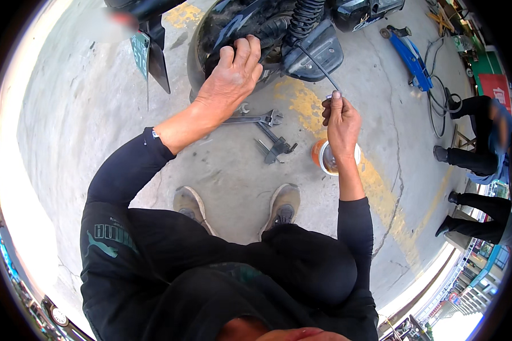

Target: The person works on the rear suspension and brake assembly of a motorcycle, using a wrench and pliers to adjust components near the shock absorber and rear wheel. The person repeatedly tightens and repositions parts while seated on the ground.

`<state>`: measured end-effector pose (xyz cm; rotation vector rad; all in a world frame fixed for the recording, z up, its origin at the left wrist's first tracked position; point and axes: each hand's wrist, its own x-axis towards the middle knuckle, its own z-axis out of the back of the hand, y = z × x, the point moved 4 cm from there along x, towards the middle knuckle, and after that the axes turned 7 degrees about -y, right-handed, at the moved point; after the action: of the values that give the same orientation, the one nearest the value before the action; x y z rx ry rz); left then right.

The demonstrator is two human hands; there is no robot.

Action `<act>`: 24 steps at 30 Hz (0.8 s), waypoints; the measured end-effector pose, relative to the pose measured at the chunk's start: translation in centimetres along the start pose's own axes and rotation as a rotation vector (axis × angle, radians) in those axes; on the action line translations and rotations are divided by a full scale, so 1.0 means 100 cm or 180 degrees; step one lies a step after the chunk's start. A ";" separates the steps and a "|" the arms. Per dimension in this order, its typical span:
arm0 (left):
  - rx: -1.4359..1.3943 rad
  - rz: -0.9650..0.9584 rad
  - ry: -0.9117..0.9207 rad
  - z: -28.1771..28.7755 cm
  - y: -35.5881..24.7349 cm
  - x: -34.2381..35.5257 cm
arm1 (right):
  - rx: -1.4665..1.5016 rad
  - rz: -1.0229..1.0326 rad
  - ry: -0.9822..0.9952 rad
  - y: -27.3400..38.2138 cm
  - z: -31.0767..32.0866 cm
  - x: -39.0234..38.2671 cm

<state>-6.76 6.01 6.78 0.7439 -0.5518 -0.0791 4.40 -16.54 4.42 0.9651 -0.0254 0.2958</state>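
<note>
My left hand (236, 77) reaches into the black motorbike body (219, 34) at the top centre, fingers curled; what they grip is hidden. My right hand (340, 122) holds a thin metal rod (318, 65) that runs up to the foot of the black coil spring (298, 25), across a dark grey plastic cover (318, 62). Below the bike, on the concrete, lie an adjustable wrench (256, 118), a small open-ended spanner (243, 107) and a hex key set (279, 150). An orange-and-white tub (321, 150) stands under my right wrist.
A blue floor jack (409, 57) and a hose (438, 119) lie at the right. Two people are at the right edge, one in blue (472, 159), one with dark trousers (478, 227). Another vehicle's rear with a dangling plate (142, 51) is at top left.
</note>
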 end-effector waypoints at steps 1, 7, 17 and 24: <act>0.0000 -0.0005 -0.0018 0.001 0.000 -0.001 | 0.0209 -0.0247 0.0087 0.000 -0.001 0.000; 0.0050 -0.0045 -0.0034 0.003 -0.002 0.001 | 0.3415 -0.2720 0.1663 -0.017 0.001 0.016; 0.0116 -0.0086 0.0071 0.002 0.001 -0.002 | -0.1434 0.1753 0.0388 0.055 0.015 -0.012; 0.0145 -0.0107 0.0115 0.002 0.003 -0.002 | -0.2510 0.3668 0.0493 0.057 0.019 0.014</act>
<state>-7.09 6.16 6.97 0.7977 -0.5083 -0.0843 4.45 -14.72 10.36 0.0412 -0.5294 1.3067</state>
